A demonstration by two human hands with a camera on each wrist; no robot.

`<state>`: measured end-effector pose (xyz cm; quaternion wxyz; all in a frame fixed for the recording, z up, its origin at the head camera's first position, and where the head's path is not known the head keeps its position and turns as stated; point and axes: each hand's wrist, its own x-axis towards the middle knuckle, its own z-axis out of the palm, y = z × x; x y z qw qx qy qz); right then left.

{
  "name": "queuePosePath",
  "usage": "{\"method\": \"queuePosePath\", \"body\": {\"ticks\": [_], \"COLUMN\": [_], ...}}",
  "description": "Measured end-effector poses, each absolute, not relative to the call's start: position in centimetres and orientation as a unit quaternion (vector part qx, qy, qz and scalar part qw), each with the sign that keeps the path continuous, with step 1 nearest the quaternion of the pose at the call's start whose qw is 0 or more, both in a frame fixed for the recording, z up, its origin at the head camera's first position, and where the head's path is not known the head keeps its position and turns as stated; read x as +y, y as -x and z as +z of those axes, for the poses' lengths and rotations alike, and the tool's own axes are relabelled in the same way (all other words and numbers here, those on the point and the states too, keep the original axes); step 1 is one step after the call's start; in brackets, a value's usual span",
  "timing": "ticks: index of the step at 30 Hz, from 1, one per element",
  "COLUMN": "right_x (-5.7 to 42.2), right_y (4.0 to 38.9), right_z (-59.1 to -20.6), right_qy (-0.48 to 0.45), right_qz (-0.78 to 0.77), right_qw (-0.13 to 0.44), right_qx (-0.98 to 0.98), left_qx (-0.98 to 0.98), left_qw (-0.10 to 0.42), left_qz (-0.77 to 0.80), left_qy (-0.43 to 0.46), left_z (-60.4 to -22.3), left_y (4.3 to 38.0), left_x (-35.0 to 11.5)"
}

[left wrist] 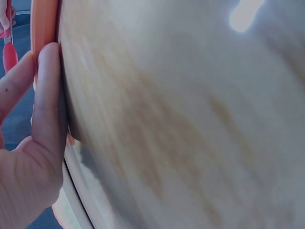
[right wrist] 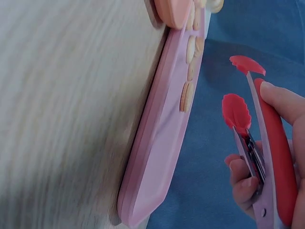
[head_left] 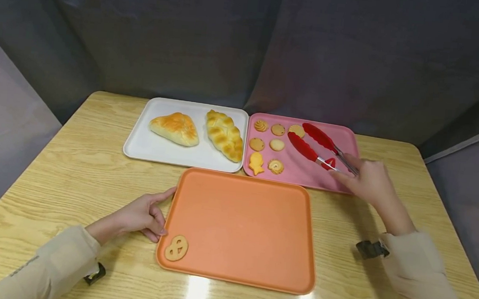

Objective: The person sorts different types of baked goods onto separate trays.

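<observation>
My right hand (head_left: 370, 178) grips a pair of red-tipped metal tongs (head_left: 303, 147) over the pink tray (head_left: 326, 177). The tongs' arms stand apart, their tips near a round cookie (head_left: 297, 131) in the back row. In the right wrist view, thumb and fingers wrap the red handle (right wrist: 279, 167), with nothing between the tips. My left hand (head_left: 141, 214) is at the left edge of the orange tray (head_left: 242, 225), forefinger stretched along the rim and thumb touching lower down. A pretzel-shaped cookie (head_left: 177, 248) lies in that tray's near left corner.
Several other cookies (head_left: 277, 145), one of them fish-shaped (head_left: 256, 163), lie on the pink tray's left side. Beside it, a white tray (head_left: 138, 146) bears a triangular bread (head_left: 175, 129) and a braided bread (head_left: 225, 136). Dark cloth (head_left: 189, 37) hangs behind the wooden table (head_left: 73, 164).
</observation>
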<state>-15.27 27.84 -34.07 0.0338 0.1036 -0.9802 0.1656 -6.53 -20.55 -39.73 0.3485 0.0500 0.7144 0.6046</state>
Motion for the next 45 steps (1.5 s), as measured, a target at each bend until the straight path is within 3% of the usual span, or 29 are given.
{"method": "queuePosePath", "body": {"ticks": [10,20,45], "right_x": [27.3,26.9,25.1], "right_y": [13.4,12.0,7.7], "right_z": [-34.4,-34.5,-33.6], "right_qy": [-0.160,-0.274,-0.311], "right_qz": [0.152,0.155,0.186], "right_qw": [0.089,0.209,0.169], "right_qx": [-0.971,-0.926,-0.917], "left_qx": [0.714,0.715,0.717], "left_qw": [0.351,0.352,0.351], "left_qz": [0.603,0.602,0.600], "left_qy": [-0.052,-0.052,-0.053], "left_z": [-39.9,-40.0,-39.9], "left_y": [6.6,6.6,6.5], "left_x": [-20.7,-20.7,-20.6]}}
